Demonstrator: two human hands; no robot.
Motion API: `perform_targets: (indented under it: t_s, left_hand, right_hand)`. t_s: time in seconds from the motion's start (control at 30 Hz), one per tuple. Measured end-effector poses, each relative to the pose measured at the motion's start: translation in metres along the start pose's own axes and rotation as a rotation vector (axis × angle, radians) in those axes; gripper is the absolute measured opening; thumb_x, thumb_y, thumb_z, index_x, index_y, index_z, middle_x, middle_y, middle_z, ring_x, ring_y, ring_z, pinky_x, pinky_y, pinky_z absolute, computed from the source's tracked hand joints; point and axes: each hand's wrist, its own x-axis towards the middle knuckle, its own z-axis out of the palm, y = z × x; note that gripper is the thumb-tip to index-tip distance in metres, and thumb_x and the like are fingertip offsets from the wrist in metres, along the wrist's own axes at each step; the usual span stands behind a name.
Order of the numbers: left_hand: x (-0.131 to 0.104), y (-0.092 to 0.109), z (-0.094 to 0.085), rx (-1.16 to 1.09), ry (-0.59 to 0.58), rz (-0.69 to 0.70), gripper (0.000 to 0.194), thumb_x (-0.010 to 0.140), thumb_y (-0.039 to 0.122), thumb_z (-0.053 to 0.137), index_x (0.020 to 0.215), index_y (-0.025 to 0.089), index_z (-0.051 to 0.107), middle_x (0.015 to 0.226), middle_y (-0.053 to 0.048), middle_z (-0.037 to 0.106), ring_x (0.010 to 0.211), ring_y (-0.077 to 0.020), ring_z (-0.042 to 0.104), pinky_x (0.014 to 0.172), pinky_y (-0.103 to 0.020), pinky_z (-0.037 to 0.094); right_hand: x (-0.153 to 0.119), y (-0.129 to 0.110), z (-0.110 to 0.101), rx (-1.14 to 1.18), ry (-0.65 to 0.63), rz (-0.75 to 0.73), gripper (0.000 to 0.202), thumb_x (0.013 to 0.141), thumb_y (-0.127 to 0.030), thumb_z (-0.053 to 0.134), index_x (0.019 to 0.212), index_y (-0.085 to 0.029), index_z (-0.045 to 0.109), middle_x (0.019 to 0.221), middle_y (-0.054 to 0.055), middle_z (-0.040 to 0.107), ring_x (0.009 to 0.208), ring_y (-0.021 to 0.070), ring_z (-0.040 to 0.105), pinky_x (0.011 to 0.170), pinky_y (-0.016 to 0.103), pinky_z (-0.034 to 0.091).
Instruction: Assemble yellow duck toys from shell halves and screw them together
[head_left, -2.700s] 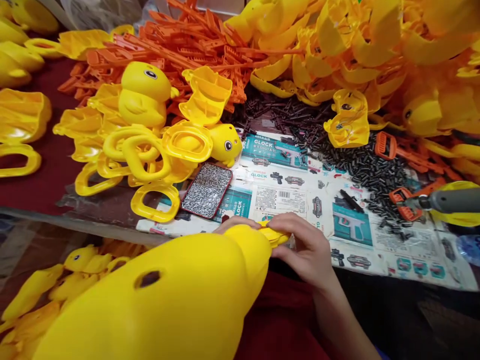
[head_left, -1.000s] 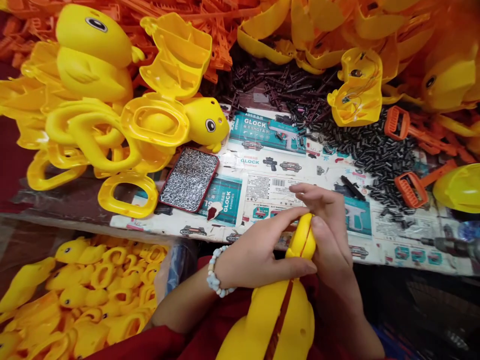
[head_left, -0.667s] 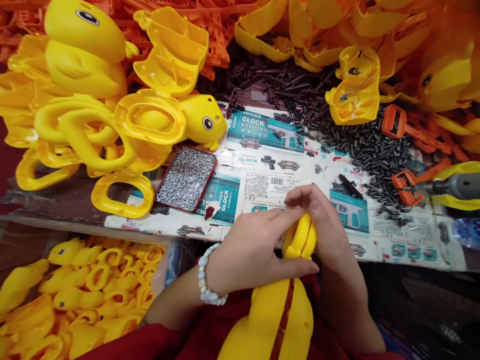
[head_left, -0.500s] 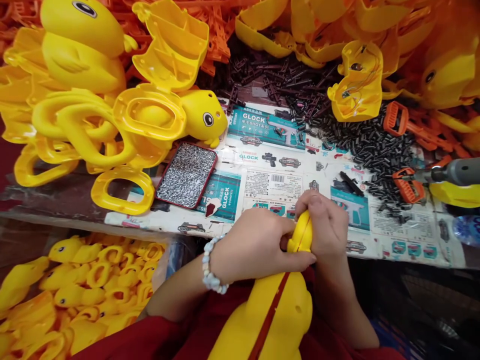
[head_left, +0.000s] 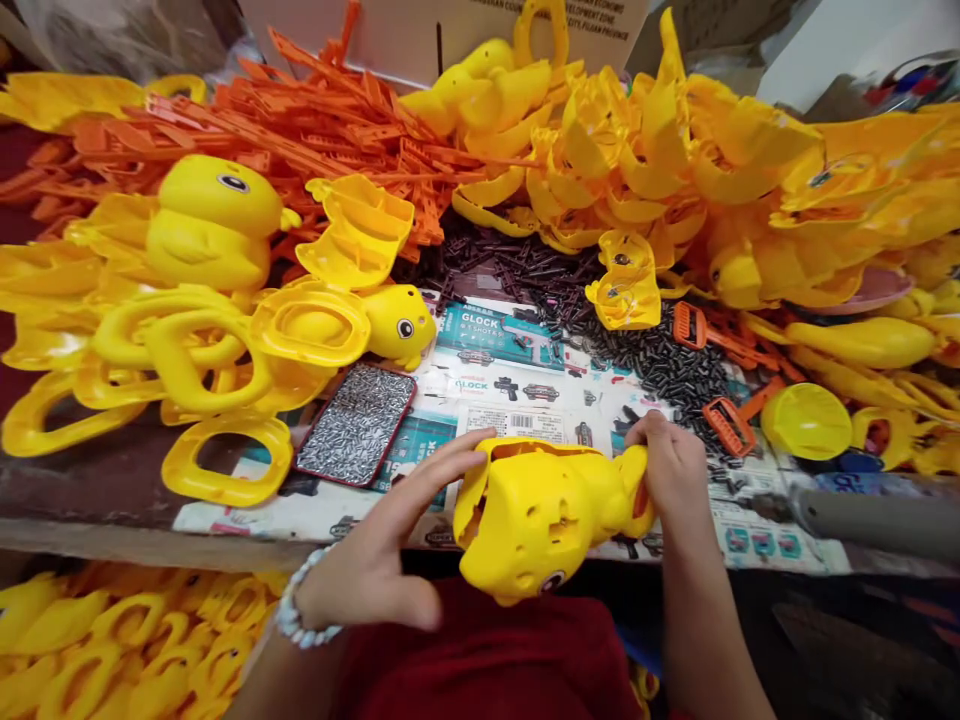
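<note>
A yellow plastic duck toy (head_left: 536, 515) lies on its side over the front edge of the bench, an eye low on its near side and an open seam along its top. My right hand (head_left: 671, 465) is closed around its narrow right end. At the other end, my left hand (head_left: 386, 545), with a beaded bracelet on the wrist, is spread, thumb apart from the fingers. Its fingertips are at the duck's upper left edge; whether they touch it I cannot tell. A red-rimmed tray of small metal screws (head_left: 412, 392) stands behind the left hand.
Yellow duck shells and rings (head_left: 226, 458) pile up at left, with more shells (head_left: 652, 160) at back right. Orange parts (head_left: 300, 130) heap behind. Small black pieces (head_left: 675, 375) lie right of centre. A grey tool (head_left: 877, 515) rests at right. More yellow parts (head_left: 127, 650) fill the space below left.
The duck has turned from pointing away to lying sideways. My left hand has opened and moved left, off the narrow end. The view has tilted up, and the grey tool appears lower.
</note>
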Motion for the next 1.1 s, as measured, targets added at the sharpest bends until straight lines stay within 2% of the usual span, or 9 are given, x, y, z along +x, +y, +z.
perform_targets:
  t_s: [0.07,0.13,0.2,0.3,0.4,0.5,0.63,0.8,1.1]
  left_hand:
    - [-0.005,-0.004,0.006,0.138,0.012,-0.079,0.089,0.073,0.053,0.071,0.146,0.029,0.026,0.153,-0.012,0.029,0.141,-0.0335,0.028,0.115,-0.049,0.027]
    - [-0.003,-0.004,0.015,0.258,0.072,-0.151,0.087,0.075,0.039,0.074,0.145,0.028,0.023,0.151,-0.013,0.031,0.140,-0.0319,0.030,0.115,-0.050,0.026]
    - [0.000,-0.003,0.023,0.292,0.121,-0.123,0.079,0.077,0.034,0.073,0.142,0.027,0.029,0.148,-0.013,0.035,0.139,-0.0303,0.032,0.115,-0.049,0.027]
    - [0.002,-0.003,0.024,0.244,0.126,0.000,0.071,0.077,0.029,0.071,0.138,0.025,0.034,0.149,-0.013,0.033,0.140,-0.0293,0.029,0.116,-0.047,0.025]
    - [0.000,-0.003,0.017,0.197,0.100,0.023,0.071,0.077,0.017,0.063,0.140,0.025,0.032,0.148,-0.012,0.034,0.139,-0.0274,0.032,0.116,-0.045,0.028]
    - [0.000,-0.005,0.014,0.220,0.117,0.009,0.071,0.074,0.013,0.061,0.138,0.025,0.033,0.137,-0.011,0.046,0.128,-0.0250,0.044,0.111,-0.042,0.037]
    - [0.005,-0.013,0.022,0.279,0.238,0.040,0.063,0.071,0.020,0.068,0.128,0.023,0.042,0.119,-0.010,0.053,0.112,-0.0234,0.054,0.100,-0.038,0.047]
    - [0.008,-0.019,0.031,0.256,0.356,0.060,0.049,0.072,0.015,0.066,0.117,0.022,0.049,0.109,-0.006,0.055,0.104,-0.0185,0.056,0.093,-0.032,0.049]
    - [0.001,-0.022,0.026,0.204,0.305,0.027,0.054,0.074,0.017,0.069,0.123,0.023,0.046,0.117,-0.008,0.053,0.113,-0.0209,0.054,0.101,-0.036,0.047]
  right_hand:
    - [-0.002,-0.010,0.001,-0.069,0.050,-0.006,0.044,0.101,-0.039,0.043,0.069,-0.011,0.054,0.064,0.004,0.051,0.061,0.0142,0.050,0.059,0.024,0.037]
    - [-0.005,-0.031,0.005,-0.058,0.013,-0.080,0.038,0.098,-0.046,0.048,0.085,-0.012,0.058,0.088,0.007,0.057,0.087,0.0193,0.054,0.079,0.029,0.040]
    - [-0.008,-0.055,0.011,-0.004,-0.183,-0.238,0.045,0.097,-0.055,0.046,0.109,-0.013,0.056,0.116,0.009,0.051,0.110,0.0232,0.048,0.095,0.034,0.036]
    - [-0.012,-0.076,0.020,-0.078,-0.418,-0.413,0.067,0.096,-0.069,0.039,0.132,-0.012,0.042,0.134,0.012,0.039,0.120,0.0282,0.041,0.098,0.041,0.033]
    - [-0.013,-0.076,0.024,-0.122,-0.391,-0.423,0.072,0.093,-0.073,0.041,0.130,-0.012,0.043,0.129,0.012,0.043,0.113,0.0275,0.046,0.094,0.040,0.034]
    - [-0.014,-0.070,0.022,-0.040,-0.388,-0.439,0.072,0.091,-0.072,0.048,0.129,-0.012,0.043,0.126,0.012,0.046,0.113,0.0262,0.047,0.093,0.037,0.036]
    - [-0.017,-0.069,0.020,-0.042,-0.368,-0.447,0.070,0.092,-0.070,0.049,0.130,-0.012,0.042,0.126,0.012,0.046,0.114,0.0269,0.047,0.094,0.039,0.036]
    - [-0.021,-0.073,0.023,-0.106,-0.352,-0.452,0.067,0.094,-0.070,0.045,0.127,-0.012,0.043,0.128,0.011,0.045,0.113,0.0292,0.047,0.093,0.042,0.036]
    - [-0.021,-0.075,0.023,-0.136,-0.352,-0.461,0.066,0.096,-0.069,0.041,0.127,-0.011,0.043,0.127,0.013,0.045,0.112,0.0289,0.047,0.095,0.042,0.035]
